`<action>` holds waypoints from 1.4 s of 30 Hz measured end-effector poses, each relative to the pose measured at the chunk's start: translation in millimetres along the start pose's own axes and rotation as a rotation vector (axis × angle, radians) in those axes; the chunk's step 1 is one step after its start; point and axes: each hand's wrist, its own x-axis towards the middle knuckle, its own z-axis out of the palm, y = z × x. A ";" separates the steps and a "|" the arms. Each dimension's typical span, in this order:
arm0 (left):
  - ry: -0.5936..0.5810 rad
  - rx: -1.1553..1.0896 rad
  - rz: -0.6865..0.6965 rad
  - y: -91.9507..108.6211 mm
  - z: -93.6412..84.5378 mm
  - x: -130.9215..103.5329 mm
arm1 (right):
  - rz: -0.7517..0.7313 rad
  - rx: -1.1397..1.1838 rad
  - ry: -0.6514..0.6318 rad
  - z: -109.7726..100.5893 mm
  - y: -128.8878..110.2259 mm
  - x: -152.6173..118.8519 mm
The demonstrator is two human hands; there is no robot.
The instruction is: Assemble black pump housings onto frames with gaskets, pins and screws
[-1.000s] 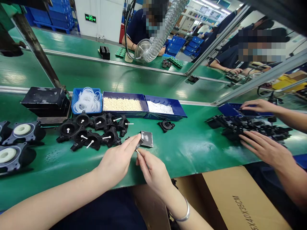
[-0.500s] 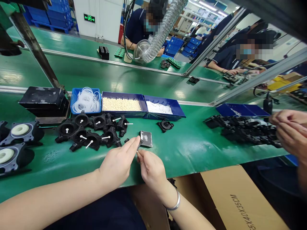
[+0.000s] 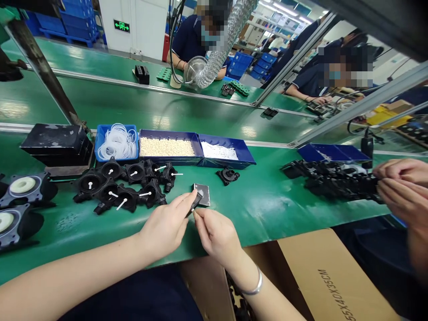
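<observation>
My left hand [image 3: 167,220] is closed around a black plastic housing [image 3: 196,203], most of which its fingers hide. Close against that part, my right hand [image 3: 216,229] pinches a small pale piece [image 3: 193,211] between thumb and forefinger; its shape is mostly hidden. Just behind the fingertips lies a square black block [image 3: 203,195] with a worn grey top. To the left, several black housings [image 3: 110,189] sit in a cluster, each with a white pin standing or leaning in it. One more black housing [image 3: 228,175] without a visible white pin rests behind the block.
A blue bin of clear rings [image 3: 117,143], a tray of cream beads [image 3: 167,147] and a tray of white pins [image 3: 222,152] line the back. A co-worker's hands [image 3: 401,183] work at the right beside piled black parts [image 3: 334,180]. An open cardboard box [image 3: 334,276] stands below the edge.
My hands have opened slightly apart and the black housing is tilted, showing more of it. My right hand has shifted a little right. The whole view has moved slightly.
</observation>
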 end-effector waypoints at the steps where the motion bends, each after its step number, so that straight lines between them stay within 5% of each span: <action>1: 0.023 -0.141 -0.046 2.2 0.7 1.8 | 0.050 0.042 -0.005 -6.8 -0.6 0.2; 6: 0.000 -1.054 -0.403 17.4 6.0 8.6 | 0.570 0.705 0.330 -12.2 0.8 -9.8; 10: -0.028 -1.329 -0.516 23.9 9.9 9.7 | 0.874 1.267 0.286 12.5 -3.0 -15.9; 15: 0.034 -1.189 -0.451 14.8 28.7 10.3 | 1.064 1.523 0.347 28.2 -17.1 -9.7; 21: 0.038 -0.573 -0.221 10.1 31.0 10.4 | 1.006 1.653 0.461 20.2 -23.5 1.8; 26: 0.045 -0.456 -0.167 0.9 26.9 -3.5 | 0.981 1.562 0.547 1.5 -3.6 6.8; 32: 0.016 -0.392 -0.126 -21.6 32.9 -18.7 | 0.993 1.337 0.473 -11.2 34.4 11.9; 42: -0.108 -0.267 -0.023 -23.1 33.0 -17.7 | 0.615 0.407 0.183 -15.2 75.8 26.6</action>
